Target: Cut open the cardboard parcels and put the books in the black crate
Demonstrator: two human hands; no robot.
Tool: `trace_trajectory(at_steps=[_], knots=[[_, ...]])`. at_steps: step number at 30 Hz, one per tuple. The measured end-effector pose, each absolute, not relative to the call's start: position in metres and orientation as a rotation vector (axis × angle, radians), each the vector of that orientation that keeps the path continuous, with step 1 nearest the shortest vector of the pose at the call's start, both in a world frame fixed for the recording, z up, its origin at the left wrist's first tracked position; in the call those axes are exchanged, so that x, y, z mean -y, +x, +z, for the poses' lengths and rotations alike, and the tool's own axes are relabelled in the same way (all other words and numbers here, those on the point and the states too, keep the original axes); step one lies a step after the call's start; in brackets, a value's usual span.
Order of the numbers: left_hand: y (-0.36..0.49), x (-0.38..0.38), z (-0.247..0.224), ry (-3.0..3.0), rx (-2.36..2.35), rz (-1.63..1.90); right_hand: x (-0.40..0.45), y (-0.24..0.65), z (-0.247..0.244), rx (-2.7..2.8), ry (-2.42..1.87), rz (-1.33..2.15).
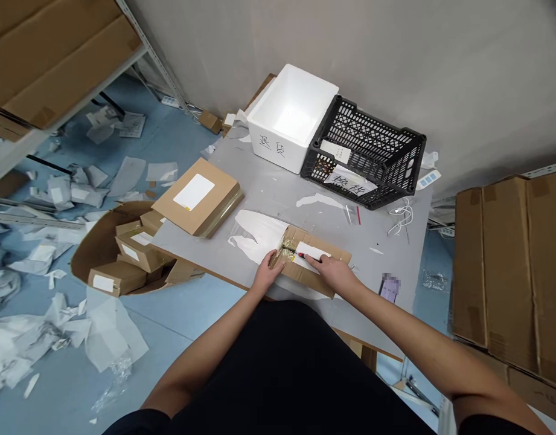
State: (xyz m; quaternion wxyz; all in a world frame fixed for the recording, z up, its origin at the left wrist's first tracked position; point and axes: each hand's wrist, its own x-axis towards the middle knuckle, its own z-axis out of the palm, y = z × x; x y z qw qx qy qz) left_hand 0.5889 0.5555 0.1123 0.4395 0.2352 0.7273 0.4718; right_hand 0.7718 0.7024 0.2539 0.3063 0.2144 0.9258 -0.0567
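Observation:
A small cardboard box [338,251] with a white label and clear tape lies near the front edge of the grey table. My right hand [334,272] is closed around a thin tool [302,255] with a red and black handle. Its dark, narrow shaft points left, with the tip at the taped end of the box. I cannot make out what kind of tool it is. At that end, my left hand [268,269] grips the box's near corner. Torn white plastic packaging [264,232] lies beside and partly beneath the box.
Left on the table [268,187] are stacked flat cartons [196,193]. Behind stand a white foam box [282,145] and a black crate [372,151]. A phone [390,289] lies right. A large carton [92,241] of parcels and scattered wrappers occupy the floor.

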Motion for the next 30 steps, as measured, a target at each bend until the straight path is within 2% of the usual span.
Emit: trace_trajectory(at_steps=[15, 30], knots=[[0.589, -0.553, 0.108, 0.595, -1.824, 1.178, -0.705, 0.808, 0.264, -2.44, 0.635, -0.173], [0.588, -0.555, 0.11, 0.595, -1.851, 1.126, -0.7, 0.926, 0.268, -2.407, 0.761, -0.096]])
